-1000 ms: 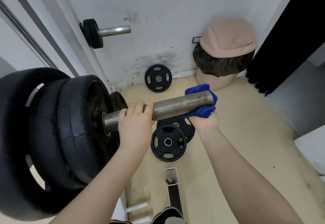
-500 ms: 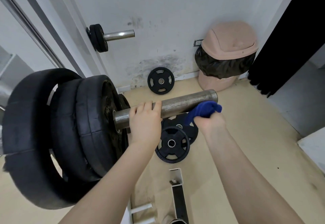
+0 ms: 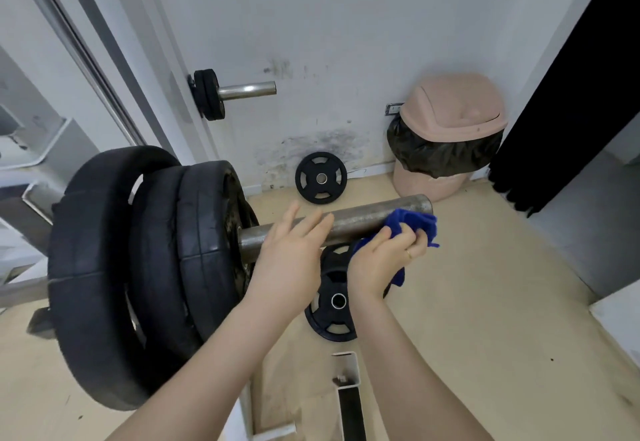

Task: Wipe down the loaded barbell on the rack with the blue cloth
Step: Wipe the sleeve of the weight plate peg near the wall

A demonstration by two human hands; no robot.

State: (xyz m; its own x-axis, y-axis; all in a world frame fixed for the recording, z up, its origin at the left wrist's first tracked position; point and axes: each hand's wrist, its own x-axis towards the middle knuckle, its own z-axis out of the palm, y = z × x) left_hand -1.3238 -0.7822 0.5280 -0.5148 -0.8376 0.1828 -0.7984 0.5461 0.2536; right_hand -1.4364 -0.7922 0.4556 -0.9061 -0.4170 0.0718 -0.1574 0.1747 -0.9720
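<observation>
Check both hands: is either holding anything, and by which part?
The right hand grips the blue cloth bunched at its middle, beside the barbell sleeve. The left hand holds nothing, fingers straight over the sleeve.

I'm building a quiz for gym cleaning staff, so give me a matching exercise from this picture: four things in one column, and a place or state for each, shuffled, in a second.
Things:
1. blue cloth
2. left hand
3. bin
4. small plate

Places or states:
A. leaning on the wall
B. bunched in the right hand
C. fingers straight over the barbell sleeve
D. lined with a black bag

Pairs: 1-B, 2-C, 3-D, 4-A
</observation>
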